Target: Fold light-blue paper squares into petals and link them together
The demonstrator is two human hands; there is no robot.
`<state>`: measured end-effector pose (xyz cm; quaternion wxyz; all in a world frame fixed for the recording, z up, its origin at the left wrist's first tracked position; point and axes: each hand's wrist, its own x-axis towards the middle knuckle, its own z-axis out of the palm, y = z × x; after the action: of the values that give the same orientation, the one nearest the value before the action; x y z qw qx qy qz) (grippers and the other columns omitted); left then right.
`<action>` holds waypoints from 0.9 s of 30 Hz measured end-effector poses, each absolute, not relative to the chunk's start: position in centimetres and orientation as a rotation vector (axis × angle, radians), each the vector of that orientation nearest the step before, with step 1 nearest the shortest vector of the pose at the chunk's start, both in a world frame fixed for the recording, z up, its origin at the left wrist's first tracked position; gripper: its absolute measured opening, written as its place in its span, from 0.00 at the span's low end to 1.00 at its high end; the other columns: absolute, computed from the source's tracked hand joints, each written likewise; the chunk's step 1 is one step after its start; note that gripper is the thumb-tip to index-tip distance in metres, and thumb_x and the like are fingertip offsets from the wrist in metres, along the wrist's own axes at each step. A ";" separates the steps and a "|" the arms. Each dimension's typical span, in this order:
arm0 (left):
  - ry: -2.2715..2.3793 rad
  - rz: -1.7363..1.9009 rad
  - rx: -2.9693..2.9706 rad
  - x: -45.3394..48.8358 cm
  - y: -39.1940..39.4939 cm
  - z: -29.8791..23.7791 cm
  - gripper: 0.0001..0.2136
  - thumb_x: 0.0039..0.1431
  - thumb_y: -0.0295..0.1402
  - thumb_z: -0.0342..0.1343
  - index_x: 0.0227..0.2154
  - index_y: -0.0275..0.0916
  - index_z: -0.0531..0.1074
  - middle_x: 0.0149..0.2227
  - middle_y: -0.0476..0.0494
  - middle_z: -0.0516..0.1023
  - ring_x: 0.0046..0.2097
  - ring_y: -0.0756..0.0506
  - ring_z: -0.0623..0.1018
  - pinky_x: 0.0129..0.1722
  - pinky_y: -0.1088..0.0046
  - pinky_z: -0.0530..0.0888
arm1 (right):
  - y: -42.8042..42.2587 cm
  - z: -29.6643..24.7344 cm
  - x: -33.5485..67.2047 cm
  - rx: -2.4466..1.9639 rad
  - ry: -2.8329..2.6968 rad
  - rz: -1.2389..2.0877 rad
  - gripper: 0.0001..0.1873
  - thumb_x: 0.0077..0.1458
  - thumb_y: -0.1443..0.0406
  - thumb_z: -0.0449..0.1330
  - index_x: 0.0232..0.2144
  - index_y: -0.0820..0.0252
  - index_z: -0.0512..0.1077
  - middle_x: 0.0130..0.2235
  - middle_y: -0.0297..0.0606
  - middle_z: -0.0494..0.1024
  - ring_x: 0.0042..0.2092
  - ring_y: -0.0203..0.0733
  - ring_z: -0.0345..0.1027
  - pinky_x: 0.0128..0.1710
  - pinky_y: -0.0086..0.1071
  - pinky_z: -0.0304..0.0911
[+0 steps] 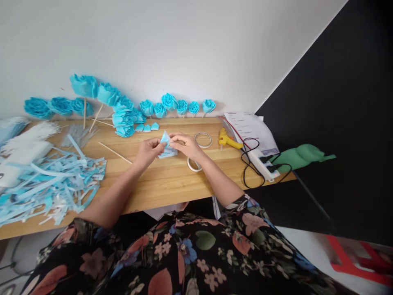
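Note:
Between my two hands is a small light-blue paper piece [165, 137], its pointed corner sticking up. My left hand [150, 149] pinches its left side with thumb and fingers. From the other side, my right hand [183, 144] has its thumb and fingertips closed on the same piece. Just below them lies a small stack of pale blue paper pieces [168, 154] on the wooden table. Behind my hands rest a few cut blue petals [147, 128]. A thin wooden stick [115, 153] lies left of my left hand.
Blue paper flowers [168, 101] on sticks line the wall. Cut paper strips [58, 180] heap up at left. Two tape rolls [203, 139] lie near my right hand. Farther right are a yellow glue gun [229, 140], printed sheets [250, 129], and a power strip [260, 164] with looping black cords.

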<state>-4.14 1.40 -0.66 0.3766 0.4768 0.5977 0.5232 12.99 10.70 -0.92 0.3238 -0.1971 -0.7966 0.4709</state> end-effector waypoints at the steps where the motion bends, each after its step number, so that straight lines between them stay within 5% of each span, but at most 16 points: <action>1: 1.542 1.333 1.246 -4.2 1.4 -0.7 0.17 0.49 0.46 0.62 0.19 0.38 0.70 0.17 0.50 0.70 0.21 0.53 0.66 0.21 0.77 0.63 | 10.7 -1.0 12.9 -0.533 -2.071 1.262 0.13 0.57 0.54 0.63 0.34 0.58 0.78 0.47 0.39 0.79 0.50 0.42 0.73 0.55 0.37 0.62; 5: 1.567 1.309 1.306 -4.2 1.3 -0.6 0.17 0.50 0.47 0.60 0.19 0.38 0.70 0.18 0.50 0.70 0.21 0.53 0.66 0.21 0.77 0.63 | 10.8 -1.4 12.6 -0.574 -1.982 1.359 0.14 0.53 0.55 0.66 0.35 0.60 0.75 0.38 0.36 0.80 0.42 0.38 0.73 0.47 0.33 0.66; 14: 1.559 1.299 1.324 -4.1 1.3 -0.7 0.17 0.50 0.47 0.60 0.19 0.37 0.71 0.18 0.50 0.70 0.21 0.53 0.67 0.22 0.77 0.63 | 10.7 -1.3 12.6 -0.591 -1.971 1.420 0.25 0.53 0.59 0.64 0.53 0.57 0.71 0.36 0.33 0.78 0.37 0.36 0.73 0.40 0.30 0.67; 21: 1.468 1.361 1.173 -4.2 1.5 -0.8 0.18 0.48 0.47 0.64 0.19 0.37 0.71 0.18 0.49 0.71 0.20 0.53 0.67 0.21 0.77 0.64 | 11.2 -2.0 12.4 -0.560 -1.869 1.469 0.26 0.51 0.55 0.67 0.51 0.56 0.72 0.39 0.33 0.79 0.40 0.36 0.73 0.43 0.31 0.68; 27: 1.352 1.394 1.045 -4.6 1.6 -0.9 0.18 0.47 0.46 0.66 0.19 0.37 0.71 0.18 0.49 0.72 0.20 0.53 0.68 0.21 0.77 0.64 | 11.4 -2.2 12.6 -0.528 -1.894 1.479 0.16 0.52 0.54 0.67 0.37 0.59 0.75 0.38 0.34 0.79 0.40 0.36 0.72 0.44 0.31 0.66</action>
<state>-4.55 1.57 -0.91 0.4511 0.4228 0.5472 0.5642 12.56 11.35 -2.15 0.3341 -0.2024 -0.7255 0.5666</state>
